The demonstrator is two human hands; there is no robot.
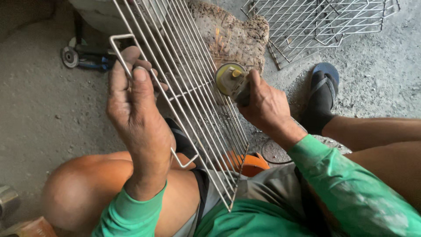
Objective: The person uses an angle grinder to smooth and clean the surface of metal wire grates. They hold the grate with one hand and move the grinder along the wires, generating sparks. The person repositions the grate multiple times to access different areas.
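Nearest the camera, bare knees and green sleeves – the wire rack's (193,96) lower corner rests over the lap. Left hand (133,109) is closed on the rack's left side rod, fingers wrapped by the bent loop handle, holding it up at a tilt. Right hand (263,103) is clamped round a small angle grinder (232,79), its yellowish disc touching the rack's right edge, sparks flying off behind.

Risks, judged: the disc could snag between the thin rods and kick the grinder toward the left hand or bare legs; a one-handed hold lets the rack chatter or twist; sparks land near bare skin and the sandalled foot (322,98).

Rack's long axis runs from the lap away to upper left, far end pointing at the worn block (237,30).

Further out – a second grinder (83,57) on the floor left, more wire racks (320,22) stacked upper right.
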